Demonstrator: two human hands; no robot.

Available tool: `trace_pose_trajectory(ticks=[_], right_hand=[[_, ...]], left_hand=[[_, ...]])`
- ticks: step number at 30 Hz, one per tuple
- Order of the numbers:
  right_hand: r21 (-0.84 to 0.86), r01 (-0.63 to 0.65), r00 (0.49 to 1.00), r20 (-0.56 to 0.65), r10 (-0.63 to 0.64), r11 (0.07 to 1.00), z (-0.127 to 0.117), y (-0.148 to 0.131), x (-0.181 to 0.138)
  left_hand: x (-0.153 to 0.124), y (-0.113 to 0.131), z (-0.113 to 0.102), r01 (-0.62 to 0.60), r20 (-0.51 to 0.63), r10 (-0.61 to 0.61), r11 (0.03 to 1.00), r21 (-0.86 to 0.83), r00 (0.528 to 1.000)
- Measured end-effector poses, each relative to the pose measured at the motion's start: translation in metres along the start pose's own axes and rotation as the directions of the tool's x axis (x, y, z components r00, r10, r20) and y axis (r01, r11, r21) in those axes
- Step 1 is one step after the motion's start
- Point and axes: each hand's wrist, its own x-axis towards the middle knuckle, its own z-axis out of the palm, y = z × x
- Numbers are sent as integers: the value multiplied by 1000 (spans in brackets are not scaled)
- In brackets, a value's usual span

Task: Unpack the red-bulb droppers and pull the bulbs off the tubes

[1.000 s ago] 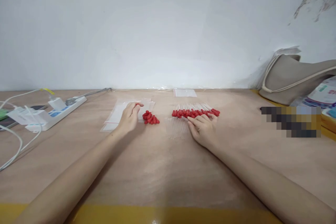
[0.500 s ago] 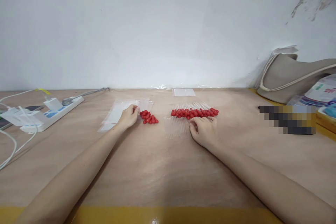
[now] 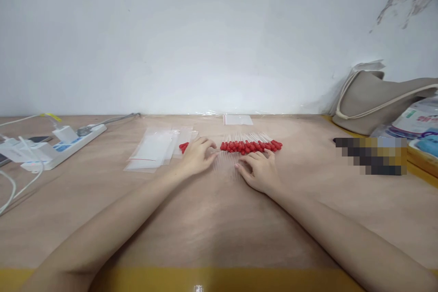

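Note:
Clear thin tubes [image 3: 226,164], like dropper tubes, lie side by side between my two hands. Just beyond them is a row of droppers with red rubber bulbs [image 3: 251,147], their tubes pointing toward the wall. My left hand [image 3: 199,155] rests at the left end of the clear tubes, thumb and fingers apart. At their right end is my right hand [image 3: 257,169], fingers spread and slightly bent, thumb tip at the tubes. Loose red bulbs [image 3: 183,147] peek out behind my left hand, which covers most of that pile.
Clear zip bags [image 3: 147,148] lie flat at left, and another small bag [image 3: 238,120] sits by the wall. A power strip [image 3: 68,148] with chargers and white cables is far left. At right are a grey bag [image 3: 362,102] and a blurred dark object [image 3: 371,156].
My left hand has moved right, from beside the loose red bulbs to the clear tubes, now covering most of that pile. My right hand has shifted slightly left and its fingers have spread.

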Motion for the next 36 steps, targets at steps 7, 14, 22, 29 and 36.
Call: trace_pose_trajectory(ticks=[7,14,22,29,36], right_hand=[[77,-195,976,-80,201,978,6,12,5],[96,-251,961,-98,260,963,9,16,6],[-11,-61,965,-254,56,998,4,11,1],[-40,202,966,-158,-206,979,-1,2,0],[-3,373,926,-56,-372,928,0,1,2]], left_hand=[[43,18,35,57,44,-57,998,14,997],[45,27,38,159,-110,-159,987,-7,981],[-26,11,1,-45,-156,26,992,-120,987],[-50,8,2,-113,-150,90,982,-150,985],[-51,10,3,-182,-170,151,966,-186,974]])
